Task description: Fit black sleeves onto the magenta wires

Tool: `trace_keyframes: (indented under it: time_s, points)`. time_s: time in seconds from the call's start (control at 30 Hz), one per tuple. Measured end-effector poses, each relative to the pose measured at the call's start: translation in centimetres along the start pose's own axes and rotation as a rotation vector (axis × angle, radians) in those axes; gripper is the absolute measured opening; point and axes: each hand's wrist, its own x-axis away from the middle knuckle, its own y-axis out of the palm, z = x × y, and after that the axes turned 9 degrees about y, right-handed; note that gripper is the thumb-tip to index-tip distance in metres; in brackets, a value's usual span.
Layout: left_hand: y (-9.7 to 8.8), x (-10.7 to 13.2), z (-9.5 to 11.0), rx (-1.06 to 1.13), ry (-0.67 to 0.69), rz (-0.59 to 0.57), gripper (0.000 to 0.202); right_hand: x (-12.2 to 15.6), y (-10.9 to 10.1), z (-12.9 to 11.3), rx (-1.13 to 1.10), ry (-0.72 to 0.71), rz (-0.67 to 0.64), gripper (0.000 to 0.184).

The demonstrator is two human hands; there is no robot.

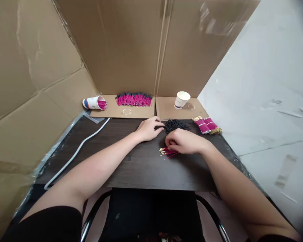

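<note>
Pink thin wires with gold tips point(167, 153), a small bunch lying on the dark wooden table point(141, 168), are pinched under the curled fingers of the right hand point(185, 142). The left hand point(148, 128) lies flat and unclenched, its fingertips touching a heap of small black pieces point(178, 125) (too small to tell what they are). Just right of the heap lie two tied bundles of pink wires point(207, 125); a white paper cup point(181, 99) stands behind.
</note>
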Motion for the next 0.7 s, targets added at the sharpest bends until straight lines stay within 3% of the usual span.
trace_keyframes:
  time_s: [0.33,0.7]
  points:
    - [0.2,0.4,-0.6,0.056,0.011,0.077,0.011,-0.2,1.1,-0.2,0.109,-0.005,0.05,0.016]
    - [-1.5,3.8,-1.0,0.094,0.038,0.044,0.011,-0.3,1.5,0.1,0.101,-0.101,0.138,0.016]
